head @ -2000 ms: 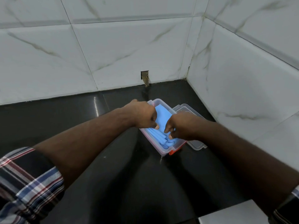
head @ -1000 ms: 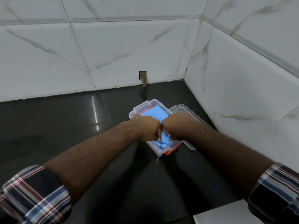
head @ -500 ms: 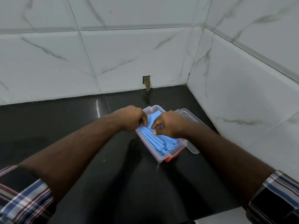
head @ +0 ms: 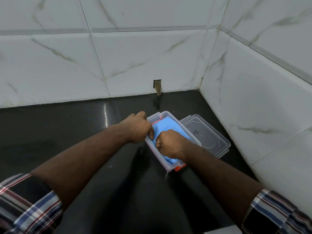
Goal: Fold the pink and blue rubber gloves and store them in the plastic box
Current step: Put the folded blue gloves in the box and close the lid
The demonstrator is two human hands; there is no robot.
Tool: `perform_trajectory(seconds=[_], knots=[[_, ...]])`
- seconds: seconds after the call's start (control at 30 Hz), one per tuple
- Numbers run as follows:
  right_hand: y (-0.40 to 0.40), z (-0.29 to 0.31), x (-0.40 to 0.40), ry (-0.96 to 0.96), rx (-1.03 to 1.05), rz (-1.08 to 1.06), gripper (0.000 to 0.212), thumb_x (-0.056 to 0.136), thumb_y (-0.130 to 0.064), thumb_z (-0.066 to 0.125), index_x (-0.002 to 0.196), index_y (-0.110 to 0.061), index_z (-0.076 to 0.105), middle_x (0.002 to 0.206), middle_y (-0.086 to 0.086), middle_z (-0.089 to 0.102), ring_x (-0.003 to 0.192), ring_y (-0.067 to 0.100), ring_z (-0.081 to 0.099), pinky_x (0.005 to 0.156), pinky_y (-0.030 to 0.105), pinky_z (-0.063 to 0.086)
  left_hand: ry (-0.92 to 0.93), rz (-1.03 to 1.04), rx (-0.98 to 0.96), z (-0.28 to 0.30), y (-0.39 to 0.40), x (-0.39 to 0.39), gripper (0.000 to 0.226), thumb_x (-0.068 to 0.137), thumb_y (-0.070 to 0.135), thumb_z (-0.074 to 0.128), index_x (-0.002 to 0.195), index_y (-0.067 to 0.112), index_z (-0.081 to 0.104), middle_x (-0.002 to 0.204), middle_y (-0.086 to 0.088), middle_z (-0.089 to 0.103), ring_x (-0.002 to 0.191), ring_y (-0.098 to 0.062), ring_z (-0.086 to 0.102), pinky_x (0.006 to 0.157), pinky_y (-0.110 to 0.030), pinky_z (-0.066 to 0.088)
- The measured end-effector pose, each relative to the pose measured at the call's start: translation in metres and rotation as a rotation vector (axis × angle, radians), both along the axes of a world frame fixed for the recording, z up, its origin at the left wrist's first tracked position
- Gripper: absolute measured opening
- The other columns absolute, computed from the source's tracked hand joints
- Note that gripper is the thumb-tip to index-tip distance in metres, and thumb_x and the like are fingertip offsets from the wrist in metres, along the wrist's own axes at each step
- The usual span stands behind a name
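On the glossy black stone counter [head: 84,125], the clear rectangular plastic box [head: 167,166] already holds the folded blue rubber glove [head: 166,126]; no pink glove shows. This looks like the tucking-in stage, and next the clear lid [head: 209,132] beside the box needs fitting. The left hand [head: 137,130] pokes curled fingers down onto the glove at the box's wall; the right hand [head: 169,143] presses it as a fist, its hold hidden.

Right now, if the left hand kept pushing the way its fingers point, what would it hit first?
The left hand points its fingers down into the plastic box, so it would probably meet the blue glove first, which it seems to touch already. The box floor lies under that, though depth is hard to judge.
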State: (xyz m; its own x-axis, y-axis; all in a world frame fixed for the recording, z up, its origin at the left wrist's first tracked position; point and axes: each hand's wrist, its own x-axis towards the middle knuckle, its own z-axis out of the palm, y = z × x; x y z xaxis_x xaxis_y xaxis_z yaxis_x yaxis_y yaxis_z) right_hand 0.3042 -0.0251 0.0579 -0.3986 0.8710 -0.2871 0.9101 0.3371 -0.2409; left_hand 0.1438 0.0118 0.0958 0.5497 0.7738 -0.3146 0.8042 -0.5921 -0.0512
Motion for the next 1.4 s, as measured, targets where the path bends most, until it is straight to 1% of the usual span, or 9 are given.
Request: perform_trajectory(seconds=[0.17,0.27,0.43,0.63,0.8,0.9,1.13,1.3,1.4], knots=[[-0.002,0.009,0.004,0.040,-0.032,-0.019,0.027,0.095,-0.022,0.058,0.117,-0.011,0.070,0.114,0.006,0.070,0.105,0.021,0.063,0.099,0.034,0.048,-0.047,0.040,-0.008,-0.003,0.000,-0.002,0.037,0.094,0.019,0.057,0.123,0.041,0.066,0.124,0.002,0.055,0.122,-0.019,0.037,0.099,-0.037,0.041],[-0.007,0.040,0.020,0.187,0.102,-0.078,0.024,0.094,-0.021,0.058,0.111,-0.016,0.074,0.114,0.002,0.072,0.104,0.019,0.064,0.094,0.030,0.046,-0.170,0.086,0.013,-0.006,0.002,-0.004,0.043,0.093,0.014,0.049,0.120,0.042,0.067,0.120,0.009,0.063,0.116,-0.018,0.043,0.094,-0.038,0.045],[-0.003,0.056,0.091,0.478,0.294,-0.538,0.019,0.086,-0.018,0.065,0.101,-0.016,0.076,0.092,-0.002,0.073,0.081,0.011,0.065,0.080,0.027,0.052,-0.416,0.168,0.144,-0.013,-0.001,0.007,0.038,0.097,0.021,0.042,0.120,0.037,0.067,0.125,0.008,0.066,0.112,-0.020,0.053,0.093,-0.043,0.047],[0.003,-0.008,0.147,0.083,-0.002,-0.688,0.068,0.071,-0.042,0.080,0.129,-0.013,0.057,0.122,0.012,0.065,0.104,0.027,0.063,0.081,0.030,0.049,-0.461,0.221,0.201,-0.019,-0.002,0.031,0.034,0.097,0.025,0.046,0.123,0.035,0.065,0.130,0.007,0.063,0.120,-0.020,0.050,0.099,-0.045,0.043],[0.003,-0.032,0.143,-0.060,-0.015,-0.652,0.112,0.045,-0.078,0.065,0.139,-0.021,0.040,0.134,0.015,0.052,0.122,0.035,0.052,0.099,0.045,0.048,-0.468,0.418,0.152,-0.029,0.008,0.019,0.041,0.092,0.015,0.051,0.127,0.035,0.059,0.138,0.003,0.054,0.127,-0.026,0.046,0.104,-0.050,0.042],[0.005,-0.029,0.134,-0.048,-0.018,-0.621,0.107,0.050,-0.073,0.062,0.141,-0.022,0.038,0.137,0.016,0.049,0.125,0.037,0.049,0.101,0.046,0.045,-0.564,0.461,0.056,-0.033,0.008,0.006,0.046,0.087,0.007,0.054,0.127,0.029,0.057,0.129,-0.005,0.060,0.113,-0.025,0.056,0.094,-0.043,0.051],[0.019,-0.042,0.110,-0.082,-0.002,-0.526,0.098,0.047,-0.080,0.058,0.127,-0.025,0.048,0.133,0.011,0.054,0.121,0.035,0.052,0.097,0.049,0.048,-0.617,0.643,0.111,-0.041,-0.005,-0.038,0.042,0.080,0.013,0.053,0.117,0.032,0.054,0.114,-0.004,0.062,0.095,-0.024,0.059,0.077,-0.038,0.053],[0.031,-0.048,0.076,-0.093,0.057,-0.374,0.086,0.053,-0.080,0.054,0.119,-0.026,0.054,0.124,0.005,0.060,0.114,0.030,0.056,0.093,0.045,0.049,-0.618,0.778,0.187,-0.043,-0.024,-0.074,0.012,0.087,0.036,0.054,0.097,0.030,0.049,0.093,-0.002,0.066,0.083,-0.027,0.061,0.071,-0.038,0.053],[0.041,-0.057,0.055,-0.102,0.083,-0.316,0.080,0.059,-0.078,0.047,0.120,-0.028,0.056,0.120,0.004,0.062,0.111,0.029,0.057,0.092,0.044,0.048,-0.582,0.857,0.234,-0.042,-0.040,-0.097,0.028,0.088,0.052,0.051,0.087,0.025,0.045,0.082,-0.003,0.064,0.078,-0.030,0.061,0.069,-0.038,0.051]])
